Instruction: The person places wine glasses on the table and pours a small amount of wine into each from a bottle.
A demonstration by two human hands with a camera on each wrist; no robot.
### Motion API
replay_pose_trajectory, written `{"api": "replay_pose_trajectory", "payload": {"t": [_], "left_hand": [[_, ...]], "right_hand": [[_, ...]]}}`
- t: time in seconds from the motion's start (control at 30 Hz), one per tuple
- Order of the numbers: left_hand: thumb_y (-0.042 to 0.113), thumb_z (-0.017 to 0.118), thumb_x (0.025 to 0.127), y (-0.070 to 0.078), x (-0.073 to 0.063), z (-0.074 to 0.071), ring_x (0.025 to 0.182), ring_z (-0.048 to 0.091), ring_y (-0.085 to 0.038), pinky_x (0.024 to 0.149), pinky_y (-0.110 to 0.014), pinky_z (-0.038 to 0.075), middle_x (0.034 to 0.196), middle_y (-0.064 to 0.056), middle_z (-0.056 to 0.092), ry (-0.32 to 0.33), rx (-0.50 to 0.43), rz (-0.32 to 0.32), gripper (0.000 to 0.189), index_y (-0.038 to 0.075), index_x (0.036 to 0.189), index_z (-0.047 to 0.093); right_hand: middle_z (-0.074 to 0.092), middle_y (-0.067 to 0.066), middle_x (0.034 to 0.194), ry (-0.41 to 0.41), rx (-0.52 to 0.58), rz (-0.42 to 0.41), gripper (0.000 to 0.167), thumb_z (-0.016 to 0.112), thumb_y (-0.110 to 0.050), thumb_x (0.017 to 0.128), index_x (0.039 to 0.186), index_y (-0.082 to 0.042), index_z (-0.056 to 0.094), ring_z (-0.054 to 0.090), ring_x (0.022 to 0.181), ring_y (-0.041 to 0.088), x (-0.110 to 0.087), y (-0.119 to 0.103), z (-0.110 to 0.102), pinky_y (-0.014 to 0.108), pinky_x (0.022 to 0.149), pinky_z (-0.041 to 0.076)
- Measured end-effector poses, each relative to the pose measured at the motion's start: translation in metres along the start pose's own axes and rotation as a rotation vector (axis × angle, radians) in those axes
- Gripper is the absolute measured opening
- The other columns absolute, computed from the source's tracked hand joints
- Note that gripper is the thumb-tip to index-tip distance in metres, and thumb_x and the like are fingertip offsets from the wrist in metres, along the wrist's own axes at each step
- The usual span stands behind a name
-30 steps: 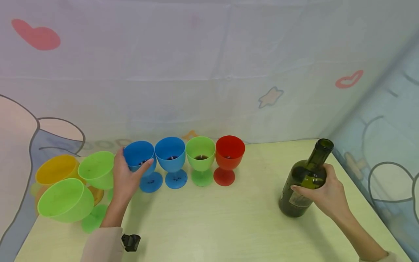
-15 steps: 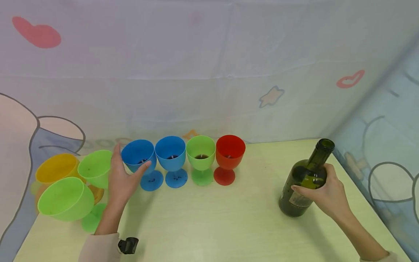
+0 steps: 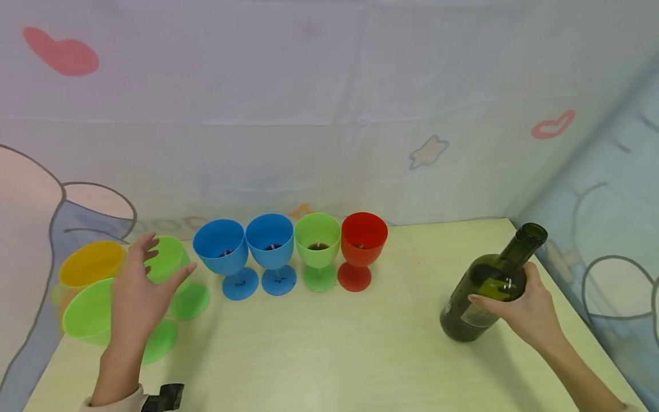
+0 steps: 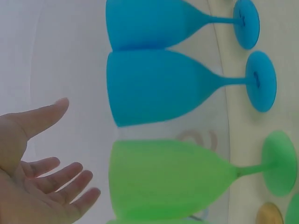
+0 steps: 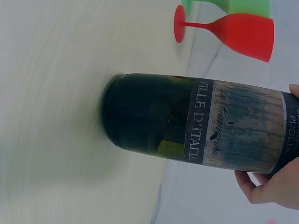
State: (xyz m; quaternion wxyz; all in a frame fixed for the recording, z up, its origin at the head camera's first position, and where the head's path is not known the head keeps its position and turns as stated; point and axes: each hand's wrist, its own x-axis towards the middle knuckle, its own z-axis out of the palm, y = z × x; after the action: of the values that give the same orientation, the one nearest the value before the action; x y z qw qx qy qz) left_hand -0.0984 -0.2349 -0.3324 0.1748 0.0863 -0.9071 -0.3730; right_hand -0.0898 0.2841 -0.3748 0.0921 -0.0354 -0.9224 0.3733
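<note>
My left hand (image 3: 136, 292) hovers with spread, relaxed fingers in front of a green goblet (image 3: 170, 257) and a nearer green goblet (image 3: 87, 315), partly covering both. In the left wrist view this hand (image 4: 42, 168) holds nothing and is apart from the cups. My right hand (image 3: 530, 315) grips a dark green wine bottle (image 3: 476, 300) around its upper body; its neck leans right. Whether the bottle's base touches the table cannot be told. A left blue goblet (image 3: 221, 246), a second blue goblet (image 3: 270, 240), a green goblet (image 3: 317, 240) and a red goblet (image 3: 362, 240) hold dark liquid.
A yellow goblet (image 3: 92, 263) stands at the far left beside the green ones. A printed cloth (image 3: 329, 114) hangs behind the pale table (image 3: 334, 355), and another printed cloth (image 3: 618, 229) borders the right side.
My left hand has come off the left blue goblet and moved left to the green goblets. The bottle, in my right hand, has tipped slightly further right.
</note>
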Motion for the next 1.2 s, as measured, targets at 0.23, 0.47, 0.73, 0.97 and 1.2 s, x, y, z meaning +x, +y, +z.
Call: {"api": "replay_pose_trajectory", "payload": {"t": [0.23, 0.47, 0.73, 0.97, 1.2], "left_hand": [[0.021, 0.073, 0.078, -0.016, 0.017, -0.016, 0.123, 0.024, -0.051, 0.096, -0.063, 0.023, 0.138, -0.034, 0.025, -0.077, 0.100, 0.028, 0.089, -0.010, 0.140, 0.017], [0.023, 0.075, 0.076, -0.029, 0.026, -0.015, 0.122, 0.020, -0.055, 0.093, -0.066, 0.024, 0.138, -0.039, 0.018, -0.129, 0.141, -0.028, 0.099, -0.012, 0.140, 0.008], [0.023, 0.073, 0.077, -0.039, 0.030, -0.011, 0.121, 0.015, -0.057, 0.099, -0.063, 0.013, 0.134, -0.041, 0.020, -0.152, 0.191, -0.018, 0.097, -0.017, 0.137, 0.008], [0.020, 0.073, 0.076, -0.040, 0.029, -0.009, 0.117, 0.019, -0.057, 0.097, -0.061, 0.015, 0.129, -0.043, 0.027, -0.141, 0.214, -0.036, 0.093, -0.020, 0.134, 0.014], [0.021, 0.075, 0.075, -0.037, 0.024, -0.011, 0.121, 0.015, -0.054, 0.093, -0.064, 0.023, 0.132, -0.039, 0.026, -0.108, 0.144, -0.083, 0.090, -0.018, 0.134, 0.019]], "right_hand": [[0.048, 0.024, 0.110, 0.004, 0.005, -0.007, 0.079, 0.079, -0.025, 0.070, 0.126, 0.002, 0.029, 0.051, 0.095, 0.040, -0.001, 0.001, -0.001, 0.031, 0.064, 0.042], [0.047, 0.025, 0.111, -0.006, 0.006, -0.013, 0.080, 0.079, -0.024, 0.071, 0.127, 0.003, 0.028, 0.050, 0.095, 0.040, -0.001, 0.000, -0.002, 0.030, 0.064, 0.042], [0.047, 0.026, 0.112, -0.017, 0.011, -0.013, 0.082, 0.078, -0.024, 0.071, 0.128, 0.003, 0.027, 0.051, 0.095, 0.041, -0.001, 0.001, -0.002, 0.029, 0.063, 0.043], [0.047, 0.026, 0.111, -0.013, 0.006, -0.019, 0.081, 0.079, -0.024, 0.071, 0.127, 0.004, 0.027, 0.051, 0.096, 0.041, -0.001, 0.002, -0.003, 0.033, 0.066, 0.043], [0.049, 0.025, 0.110, -0.008, 0.005, -0.027, 0.080, 0.079, -0.024, 0.070, 0.126, 0.003, 0.028, 0.052, 0.095, 0.040, -0.001, 0.002, -0.003, 0.022, 0.062, 0.042]]}}
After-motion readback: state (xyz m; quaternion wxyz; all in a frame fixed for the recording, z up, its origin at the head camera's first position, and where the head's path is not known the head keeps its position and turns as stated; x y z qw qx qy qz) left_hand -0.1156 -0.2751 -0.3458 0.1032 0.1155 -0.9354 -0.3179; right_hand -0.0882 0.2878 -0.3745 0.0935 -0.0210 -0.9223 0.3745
